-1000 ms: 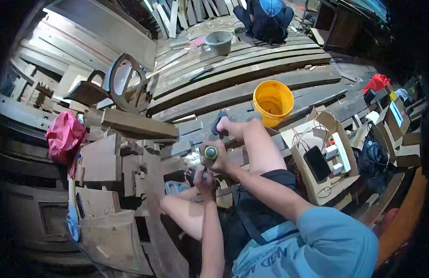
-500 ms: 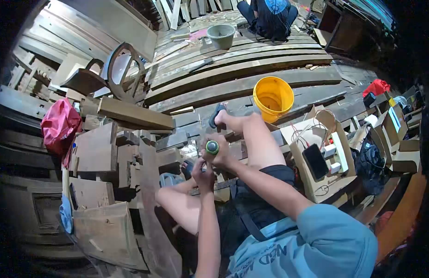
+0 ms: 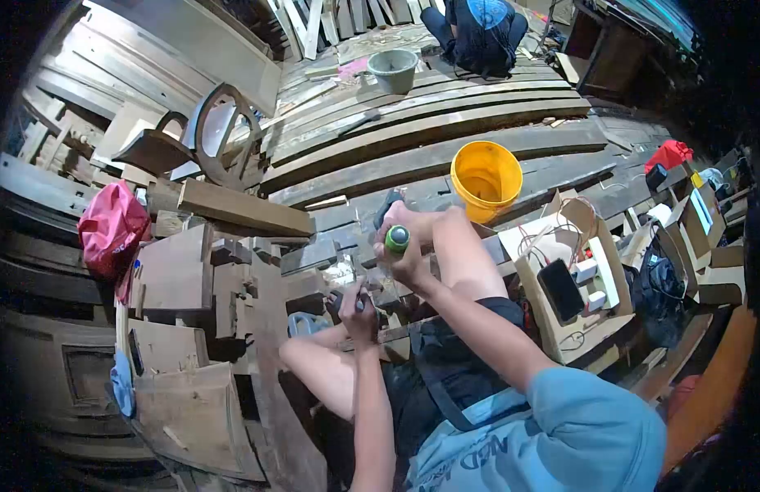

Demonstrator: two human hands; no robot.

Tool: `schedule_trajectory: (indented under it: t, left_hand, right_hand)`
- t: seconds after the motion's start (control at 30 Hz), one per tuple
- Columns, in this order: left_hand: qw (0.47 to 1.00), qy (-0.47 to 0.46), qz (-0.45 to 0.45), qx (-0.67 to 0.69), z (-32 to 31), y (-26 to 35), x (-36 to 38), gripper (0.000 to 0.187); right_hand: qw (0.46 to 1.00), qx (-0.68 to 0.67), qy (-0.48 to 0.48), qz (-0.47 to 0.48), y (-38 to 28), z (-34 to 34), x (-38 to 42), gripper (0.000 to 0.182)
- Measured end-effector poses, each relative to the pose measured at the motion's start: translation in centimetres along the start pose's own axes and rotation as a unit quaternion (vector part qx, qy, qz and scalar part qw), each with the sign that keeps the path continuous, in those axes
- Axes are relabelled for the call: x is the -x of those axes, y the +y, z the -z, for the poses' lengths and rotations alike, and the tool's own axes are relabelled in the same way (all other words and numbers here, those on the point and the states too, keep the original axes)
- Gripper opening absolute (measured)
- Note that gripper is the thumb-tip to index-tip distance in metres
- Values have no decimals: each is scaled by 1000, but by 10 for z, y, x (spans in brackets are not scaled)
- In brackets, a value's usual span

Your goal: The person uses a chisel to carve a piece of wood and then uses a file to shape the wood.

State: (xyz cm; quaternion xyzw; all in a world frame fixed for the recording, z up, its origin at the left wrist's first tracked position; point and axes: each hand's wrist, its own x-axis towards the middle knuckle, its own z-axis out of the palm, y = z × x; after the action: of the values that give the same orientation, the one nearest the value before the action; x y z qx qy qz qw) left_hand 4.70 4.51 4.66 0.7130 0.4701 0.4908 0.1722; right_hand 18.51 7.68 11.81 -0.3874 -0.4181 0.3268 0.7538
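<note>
My right hand (image 3: 407, 261) is closed around a green-and-black handle (image 3: 398, 239), seen nearly end-on with its round end towards me. The rest of that tool is hidden by the hand. Lower and to the left, my left hand (image 3: 358, 313) has its fingers curled at something dark that I cannot make out. Both hands are in front of my bent legs, apart from each other. Wooden blocks and boards lie around and below them.
A yellow bucket (image 3: 486, 182) stands ahead to the right. The cardboard box (image 3: 534, 316) at my right holds a phone (image 3: 560, 289) and a power strip (image 3: 603, 273). Left are stacked wood and a pink bag (image 3: 113, 228). Beyond the planks, another person (image 3: 481, 37) sits near a grey bucket (image 3: 393, 74).
My hands have come apart. The right moved up and to the right with the green-and-black handle; the left moved slightly down and to the left.
</note>
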Motion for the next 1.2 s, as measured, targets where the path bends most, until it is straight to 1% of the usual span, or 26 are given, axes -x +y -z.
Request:
schedule_trajectory:
  t: [0.03,0.13,0.2,0.3,0.37,0.4,0.43,0.47,0.5,0.53,0.6,0.63,0.67,0.7,0.77,0.8,0.83,0.9,0.93,1.0,1.03,1.07,1.1,1.17,1.2]
  left_hand:
    - [1000,-1,2,0,0,0,0,20]
    - [999,-24,14,30,1,-3,2,21]
    - [999,-30,6,27,4,-3,4,21]
    - [999,-28,-2,24,6,2,2,22]
    - [998,-41,-5,37,10,2,2,27]
    - [998,-60,15,21,10,-2,4,29]
    - [999,-52,11,3,8,-6,6,25]
    - [999,-41,0,16,7,-10,8,22]
    - [999,-31,-9,31,5,-8,5,19]
    - [997,-31,28,59,4,-8,6,16]
    - [997,-36,39,47,7,-5,6,16]
    - [998,-41,42,33,11,-1,3,17]
    - [993,-51,86,61,14,5,4,21]
    - [993,-50,83,61,13,1,3,21]
    - [997,-46,35,49,11,-15,9,25]
    - [999,-29,5,41,11,-16,7,26]
    - [999,-30,9,40,13,-15,9,26]
    - [995,-55,82,21,17,-10,5,25]
    - [995,-61,68,45,19,-10,5,22]
    - [995,-53,71,43,16,-15,9,21]
    - [996,-44,72,40,14,-18,7,20]
    - [996,-48,71,3,14,-19,11,20]
    - [996,-49,71,2,16,-18,9,20]
    - [999,-52,-7,-14,16,-15,5,23]
    - [998,-55,27,-10,16,-10,4,25]
  right_hand:
    - [997,66,-8,32,-3,5,0,19]
    - [998,55,-27,6,-7,5,4,20]
    - [995,71,-67,5,-7,3,6,21]
    - [994,82,-69,9,-6,0,8,21]
    - [991,114,-69,33,0,-1,9,17]
    - [991,111,-72,27,1,-1,11,16]
    - [991,109,-75,23,0,-2,12,15]
    - [991,85,-84,55,-1,-2,11,16]
    - [992,71,-97,35,-5,-3,10,18]
    - [990,84,-105,43,-7,-4,9,19]
    - [988,95,-115,43,-5,-3,15,20]
    - [985,111,-122,58,-1,-4,18,21]
    - [981,127,-129,77,3,-5,17,22]
    - [980,126,-128,80,0,-6,14,22]
    - [984,88,-152,36,-5,-6,17,20]
    - [985,77,-148,32,-11,-7,15,21]
    - [984,94,-147,27,-14,-8,14,22]
    - [987,80,-142,3,-18,-7,11,23]
    - [987,80,-142,6,-16,-7,9,23]
    - [987,77,-136,46,-8,-7,9,22]
    - [987,76,-134,49,-8,-8,8,22]
    - [987,70,-129,59,-7,-9,8,20]
    - [988,64,-124,66,-6,-9,9,18]
    - [988,72,-123,57,-4,-7,9,18]
    - [986,97,-121,65,-4,-5,9,18]
